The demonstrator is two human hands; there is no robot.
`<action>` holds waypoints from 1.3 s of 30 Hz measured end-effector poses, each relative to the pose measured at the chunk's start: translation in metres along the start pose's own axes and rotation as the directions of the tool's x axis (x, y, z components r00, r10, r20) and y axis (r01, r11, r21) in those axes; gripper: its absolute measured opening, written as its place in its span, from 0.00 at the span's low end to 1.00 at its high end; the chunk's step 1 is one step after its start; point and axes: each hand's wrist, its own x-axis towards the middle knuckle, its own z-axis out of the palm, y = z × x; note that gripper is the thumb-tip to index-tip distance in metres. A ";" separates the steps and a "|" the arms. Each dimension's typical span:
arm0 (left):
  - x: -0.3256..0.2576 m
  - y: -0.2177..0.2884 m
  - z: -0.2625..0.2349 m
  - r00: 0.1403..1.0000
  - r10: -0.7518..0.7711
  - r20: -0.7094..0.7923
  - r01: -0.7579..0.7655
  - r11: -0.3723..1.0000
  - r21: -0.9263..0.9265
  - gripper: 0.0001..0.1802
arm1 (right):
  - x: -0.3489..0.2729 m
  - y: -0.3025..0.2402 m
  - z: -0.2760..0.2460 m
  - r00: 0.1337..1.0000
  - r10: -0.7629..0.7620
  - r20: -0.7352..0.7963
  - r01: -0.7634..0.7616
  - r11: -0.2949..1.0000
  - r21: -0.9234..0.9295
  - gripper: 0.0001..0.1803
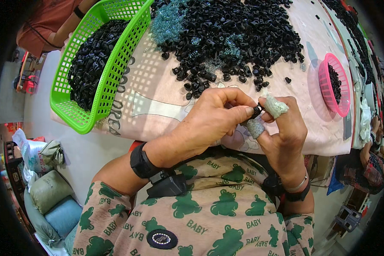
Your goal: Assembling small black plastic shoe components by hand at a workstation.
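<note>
A small black plastic piece (257, 112) is held between my two hands, just above the near side of the cloth-covered table. My left hand (209, 116) pinches it with thumb and index finger. My right hand (286, 133) grips it from the other side; its thumb and index finger are wrapped in pale tape (276, 106). Beyond my hands lies a wide pile of small black plastic pieces (239, 34), with clear bluish coil springs (168, 23) heaped at its left and scattered among the pieces. A few loose pieces lie close to my left hand's knuckles.
On the left, a green plastic basket (99, 96) of black pieces stands tilted at the table edge. A pink basket (344, 96) with black pieces sits at the right. Another person's arm (68, 30) is at upper left. Stuffed sacks (51, 192) lie on the floor.
</note>
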 end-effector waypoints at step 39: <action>0.003 -0.001 -0.008 0.995 0.049 0.091 -0.064 0.983 0.170 0.10 | 0.003 0.007 -0.002 0.995 -0.099 0.002 0.099 0.992 -0.072 0.22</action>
